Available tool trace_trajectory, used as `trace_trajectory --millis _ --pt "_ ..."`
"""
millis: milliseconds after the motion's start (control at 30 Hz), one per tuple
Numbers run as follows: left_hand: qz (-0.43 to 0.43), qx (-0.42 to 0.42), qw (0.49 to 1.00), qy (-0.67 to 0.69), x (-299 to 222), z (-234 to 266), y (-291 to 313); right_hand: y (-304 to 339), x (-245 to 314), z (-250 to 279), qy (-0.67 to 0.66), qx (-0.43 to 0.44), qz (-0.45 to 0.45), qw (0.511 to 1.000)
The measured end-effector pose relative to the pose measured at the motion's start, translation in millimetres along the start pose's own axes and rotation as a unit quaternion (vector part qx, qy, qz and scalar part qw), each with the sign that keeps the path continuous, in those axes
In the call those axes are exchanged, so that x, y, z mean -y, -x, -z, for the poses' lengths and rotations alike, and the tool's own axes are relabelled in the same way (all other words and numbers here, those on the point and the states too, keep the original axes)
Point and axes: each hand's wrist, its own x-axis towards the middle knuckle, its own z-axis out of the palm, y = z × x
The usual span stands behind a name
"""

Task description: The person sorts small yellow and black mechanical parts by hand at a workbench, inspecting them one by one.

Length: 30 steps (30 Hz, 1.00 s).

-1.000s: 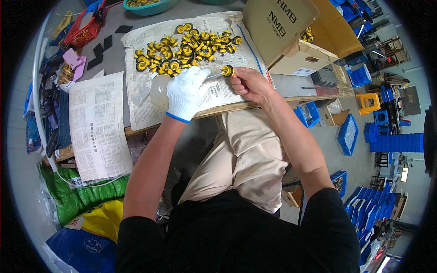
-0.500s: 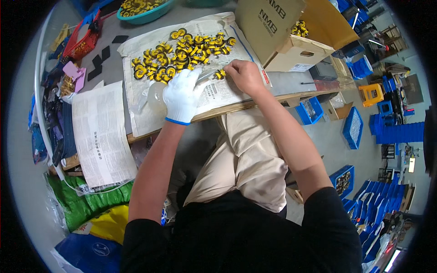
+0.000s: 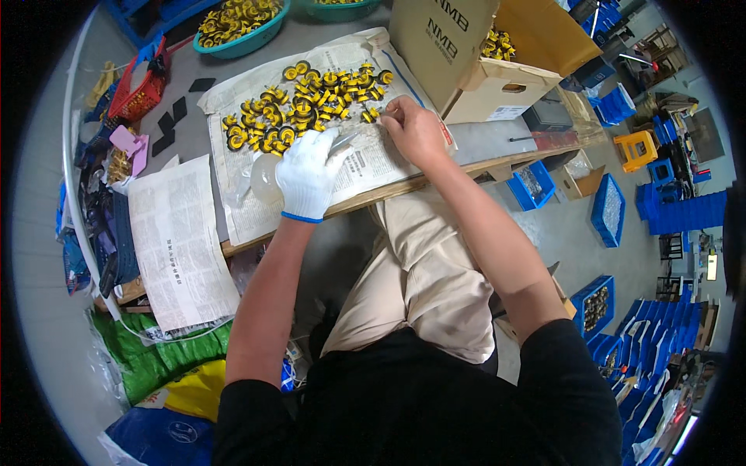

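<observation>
My left hand (image 3: 307,175), in a white knit glove with a blue cuff, is wrapped round a translucent squeeze bottle (image 3: 266,180). The bottle's rounded body shows left of the glove, and a slim clear nozzle (image 3: 346,142) points right. My bare right hand (image 3: 416,133) has its fingers curled, the tips beside a few small yellow-and-black wheels (image 3: 371,115); whatever is between the fingertips is hidden. Just beyond both hands, a heap of the same wheels (image 3: 311,99) with thin pins is spread over newspaper (image 3: 365,167).
Teal basins (image 3: 252,43) of wheels stand at the far side. An open cardboard box (image 3: 505,89) with more wheels is at the right. Left are a red basket (image 3: 140,89), black pads (image 3: 165,123) and a newspaper sheet (image 3: 183,248) hanging over the edge. Blue crates (image 3: 532,186) stand on the floor.
The view has shifted slightly. The bottle's nozzle tip has drawn back from the few wheels by my right fingertips. Those wheels sit slightly farther away, closer to the heap.
</observation>
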Motion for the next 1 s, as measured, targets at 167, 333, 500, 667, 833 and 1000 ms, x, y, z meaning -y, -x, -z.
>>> trace_trajectory --millis 167,333,500,667,833,1000 --pt "-0.033 -0.038 0.999 -0.019 3 -3 1 -8 -12 -6 0.025 0.036 0.072 0.996" --pt "-0.004 -0.003 1.0 -0.02 1 2 1 -9 -2 -7 0.013 0.019 0.031 0.999" --pt "0.014 0.016 1.0 -0.011 -4 3 1 -27 -6 -20 0.007 -0.001 0.069 0.998" --pt "0.002 -0.004 1.0 -0.012 -2 0 2 -29 -12 -28 0.042 0.016 0.141 0.989" --pt "0.033 0.028 0.999 -0.015 -3 5 1 -26 -3 -24 -0.016 0.007 0.056 0.998" --pt "0.019 0.02 1.0 -0.012 -3 2 0 -27 -6 -22 0.002 0.008 0.068 0.998"
